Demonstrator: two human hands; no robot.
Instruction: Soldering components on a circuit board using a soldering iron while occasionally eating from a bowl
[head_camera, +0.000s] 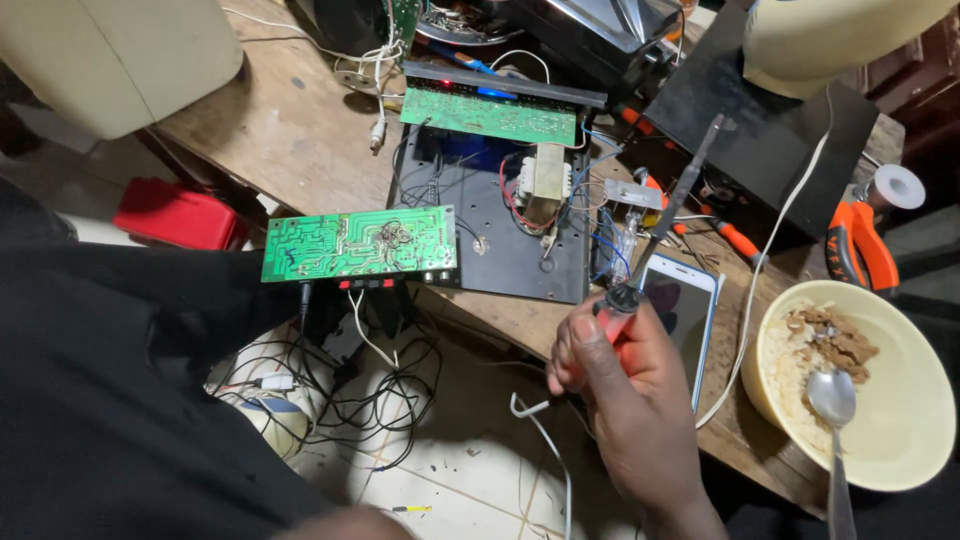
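My right hand grips the red handle of a soldering iron, whose dark shaft points up and away over the bench. Its tip hangs near a small metal plate and a tangle of wires beside a black metal chassis with a transformer on it. A green circuit board lies solder side up at the chassis's left edge, overhanging the table. A second green board stands at the back. My left hand is out of sight; only a dark sleeve fills the lower left.
A white smartphone lies right of my hand. A yellow bowl of food with a spoon sits at the right edge. Orange-handled pliers, a solder spool, a black box and floor cables surround the bench.
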